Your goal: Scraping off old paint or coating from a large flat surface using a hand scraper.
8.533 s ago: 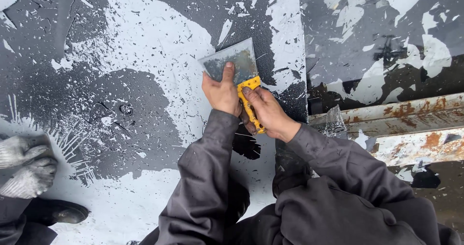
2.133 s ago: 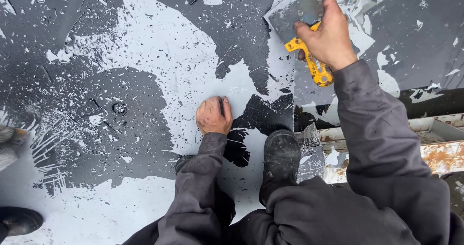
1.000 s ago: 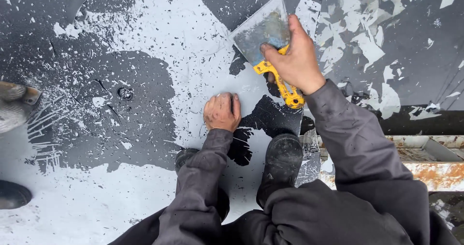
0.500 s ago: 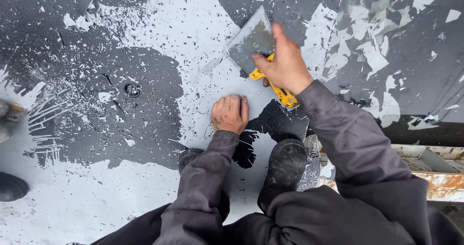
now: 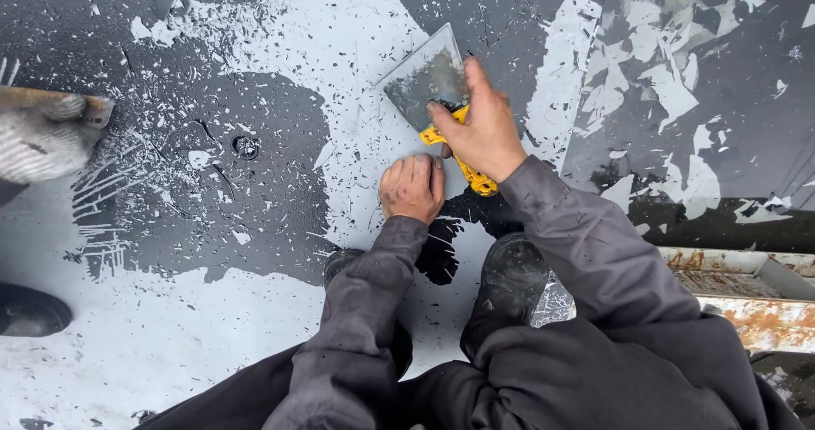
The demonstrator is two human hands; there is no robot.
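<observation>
Right hand (image 5: 484, 133) with scraper (image 5: 429, 78) lower, nearer knuckled-down left hand (image 5: 413, 188).

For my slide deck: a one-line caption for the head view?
Right hand grips a yellow-handled scraper on flaking dark-painted floor; left hand rests fisted beside it.

One scraper (image 5: 429, 82), two hands (bare), two boots.

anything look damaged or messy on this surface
Yes. The pale coating is broken up: large dark patches show where it has come off, and loose flakes lie scattered at upper right. The right hand holds a yellow-handled scraper on it; the left hand rests fisted beside it. A rusty metal rail lies at right.
</observation>
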